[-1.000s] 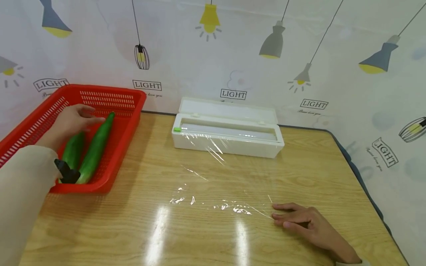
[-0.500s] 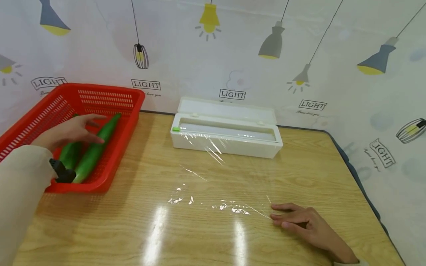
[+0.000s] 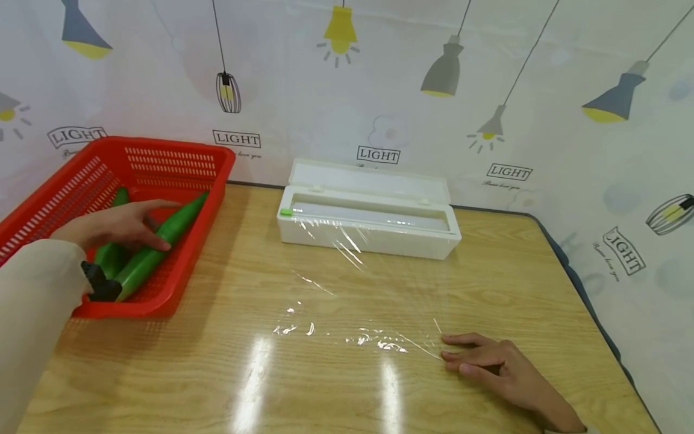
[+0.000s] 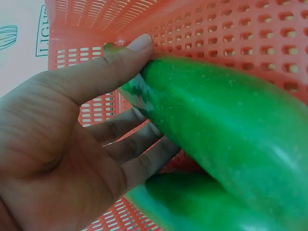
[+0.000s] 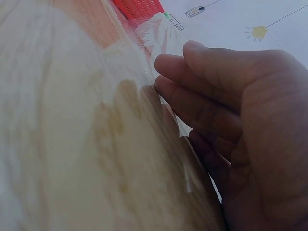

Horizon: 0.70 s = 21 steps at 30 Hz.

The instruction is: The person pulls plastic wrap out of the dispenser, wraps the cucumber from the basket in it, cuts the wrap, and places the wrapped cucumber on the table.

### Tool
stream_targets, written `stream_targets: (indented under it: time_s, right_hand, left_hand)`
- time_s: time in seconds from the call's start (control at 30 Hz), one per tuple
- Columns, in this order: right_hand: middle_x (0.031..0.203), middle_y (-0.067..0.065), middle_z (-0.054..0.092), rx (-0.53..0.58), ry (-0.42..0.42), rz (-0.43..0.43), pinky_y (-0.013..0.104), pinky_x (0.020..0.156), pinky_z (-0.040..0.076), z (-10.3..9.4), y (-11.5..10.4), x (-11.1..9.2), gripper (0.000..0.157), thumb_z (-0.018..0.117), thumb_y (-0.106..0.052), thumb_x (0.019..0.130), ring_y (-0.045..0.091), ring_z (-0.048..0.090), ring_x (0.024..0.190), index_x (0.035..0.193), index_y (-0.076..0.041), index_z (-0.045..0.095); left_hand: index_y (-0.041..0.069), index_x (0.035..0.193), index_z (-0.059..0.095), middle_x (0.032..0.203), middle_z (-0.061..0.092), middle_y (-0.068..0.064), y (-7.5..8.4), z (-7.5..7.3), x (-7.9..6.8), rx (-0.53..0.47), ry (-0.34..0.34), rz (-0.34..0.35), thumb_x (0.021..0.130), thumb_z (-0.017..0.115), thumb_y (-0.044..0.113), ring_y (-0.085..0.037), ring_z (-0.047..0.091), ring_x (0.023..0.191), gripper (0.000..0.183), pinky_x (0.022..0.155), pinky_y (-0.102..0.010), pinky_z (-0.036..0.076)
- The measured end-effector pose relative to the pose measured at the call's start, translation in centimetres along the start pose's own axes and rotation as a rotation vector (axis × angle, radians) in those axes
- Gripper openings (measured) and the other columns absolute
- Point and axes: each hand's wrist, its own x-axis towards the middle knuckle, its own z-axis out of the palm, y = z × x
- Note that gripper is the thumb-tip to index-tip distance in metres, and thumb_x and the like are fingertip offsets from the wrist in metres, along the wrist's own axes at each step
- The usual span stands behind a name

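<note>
In the red basket at the left, my left hand [image 3: 127,226] grips a long green cucumber [image 3: 181,220]. The left wrist view shows the thumb across the upper side of this cucumber [image 4: 216,110] and the fingers reaching round beneath. A second cucumber [image 3: 111,259] lies beside it, partly hidden by the hand. On the table my right hand [image 3: 506,367] rests with its fingertips at the edge of a sheet of clear plastic wrap [image 3: 374,295]. The right wrist view shows those fingers [image 5: 197,106] fairly straight against the film. The wrap runs from a white dispenser box [image 3: 368,235] with its lid up.
The red plastic basket [image 3: 179,277] has slotted walls and stands against the back wall. A green slider [image 3: 286,212] sits at the left end of the dispenser. The wooden table [image 3: 325,392] is bounded behind and at right by a lamp-patterned covering [image 3: 336,108].
My left hand has come down onto the right-hand cucumber and taken hold of it; that cucumber's far end has shifted right. The right hand and the wrap stay put.
</note>
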Motion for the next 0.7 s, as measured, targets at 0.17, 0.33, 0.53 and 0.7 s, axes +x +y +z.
stream_targets:
  time_s: [0.17, 0.33, 0.53, 0.7]
  right_hand:
    - [0.109, 0.017, 0.068, -0.008, 0.0, 0.005, 0.022, 0.098, 0.039, 0.05, 0.01, -0.07, 0.04, 0.06, 0.021, 0.079, 0.03, 0.052, 0.12, 0.11, -0.001, 0.071]
    - [0.109, 0.016, 0.068, -0.02, -0.001, 0.001, 0.022, 0.098, 0.039, 0.11, 0.11, -0.12, 0.04, 0.061, 0.02, 0.079, 0.03, 0.052, 0.12, 0.11, -0.002, 0.071]
    - [0.109, 0.016, 0.068, -0.009, -0.005, 0.0, 0.022, 0.098, 0.039, 0.12, 0.16, -0.16, 0.04, 0.06, 0.021, 0.079, 0.03, 0.052, 0.12, 0.111, -0.001, 0.071]
    - [0.11, 0.016, 0.067, -0.017, -0.004, -0.008, 0.022, 0.098, 0.039, 0.07, 0.11, -0.1, 0.04, 0.061, 0.02, 0.079, 0.03, 0.052, 0.12, 0.111, -0.002, 0.071]
  left_hand:
    - [0.0, 0.15, 0.016, 0.116, 0.05, -0.03, 0.13, 0.05, -0.16, -0.017, -0.011, 0.008, 0.083, 0.075, 0.03, -0.029, 0.055, 0.092, 0.094, 0.075, -0.044, 0.053]
    - [0.003, 0.15, 0.018, 0.117, 0.05, -0.031, 0.24, 0.06, -0.28, -0.034, -0.004, -0.006, 0.083, 0.075, 0.028, -0.03, 0.057, 0.092, 0.092, 0.076, -0.045, 0.054]
    - [0.012, 0.153, 0.02, 0.125, 0.045, -0.033, 0.48, -0.08, -0.42, -0.05, 0.038, -0.005, 0.081, 0.077, 0.031, -0.035, 0.056, 0.096, 0.094, 0.072, -0.045, 0.055]
    - [0.017, 0.153, 0.019, 0.131, 0.039, -0.034, 0.51, -0.64, -0.82, -0.089, 0.083, -0.002, 0.079, 0.078, 0.032, -0.045, 0.05, 0.107, 0.096, 0.075, -0.046, 0.054]
